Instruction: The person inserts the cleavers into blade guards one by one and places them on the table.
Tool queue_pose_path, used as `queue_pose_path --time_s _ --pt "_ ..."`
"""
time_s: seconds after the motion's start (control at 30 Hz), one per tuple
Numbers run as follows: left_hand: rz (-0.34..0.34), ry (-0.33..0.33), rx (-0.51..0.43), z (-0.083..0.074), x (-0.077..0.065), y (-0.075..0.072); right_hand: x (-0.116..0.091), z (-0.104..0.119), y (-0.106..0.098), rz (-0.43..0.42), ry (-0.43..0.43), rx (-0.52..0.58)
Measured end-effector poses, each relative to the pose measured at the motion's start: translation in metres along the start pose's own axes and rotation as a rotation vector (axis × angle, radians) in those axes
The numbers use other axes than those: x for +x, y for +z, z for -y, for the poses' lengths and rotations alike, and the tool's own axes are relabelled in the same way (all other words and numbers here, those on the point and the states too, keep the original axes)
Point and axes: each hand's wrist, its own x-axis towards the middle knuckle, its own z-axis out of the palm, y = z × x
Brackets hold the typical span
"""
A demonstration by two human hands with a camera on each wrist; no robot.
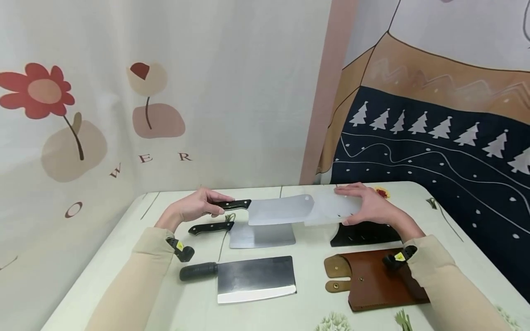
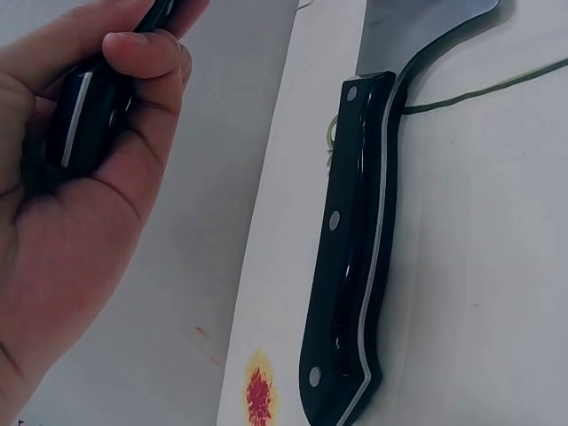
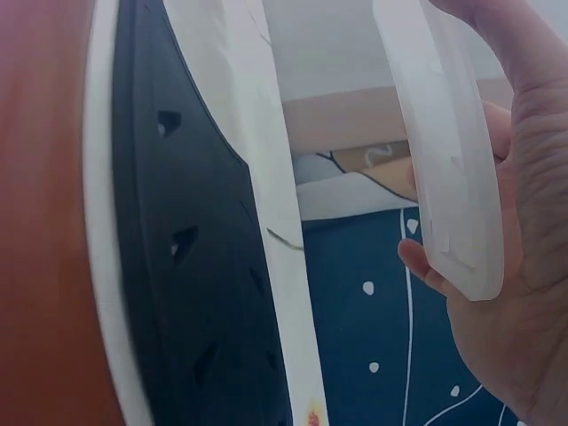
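Observation:
My left hand (image 1: 192, 208) grips the black riveted handle of a cleaver (image 1: 281, 209), held above the table with its blade pointing right. The fingers curl round that handle in the left wrist view. My right hand (image 1: 376, 208) holds a translucent white blade sheath (image 1: 331, 210) by its edges, fingers along the top and thumb below. The blade's tip end meets the sheath's left end; how far it reaches inside is hard to tell. Under the held cleaver lies a second black-handled cleaver (image 1: 265, 236). Below the sheath lies a black blade sheath (image 1: 364, 234), partly covered by the right hand.
Nearer me on the table (image 1: 157, 285) lies a cleaver with a round dark handle (image 1: 256, 278). To its right is a brown leather sheath (image 1: 389, 280) with two snap straps, partly behind my right wrist. Printed curtains (image 1: 248, 92) hang behind the table.

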Motion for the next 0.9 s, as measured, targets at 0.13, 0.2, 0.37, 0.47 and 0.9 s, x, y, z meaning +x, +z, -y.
queue_pose_path --time_s 0.13,0.2,0.37,0.47,0.9 --pt "0.01 -0.006 -0.027 0.0 0.0 0.0 -0.006 0.005 0.003 0.028 0.002 0.021" --pt "0.019 -0.002 -0.038 0.0 0.001 0.001 -0.008 0.008 0.005 0.044 0.003 0.035" --pt "0.037 0.021 0.014 -0.002 0.007 0.006 -0.008 0.012 0.009 0.057 -0.004 0.033" --pt "0.027 0.039 0.083 -0.004 0.011 0.01 -0.007 0.014 0.008 0.048 -0.005 0.024" --pt "0.0 0.052 0.041 -0.002 0.014 0.015 0.001 0.014 0.012 0.032 0.02 -0.011"
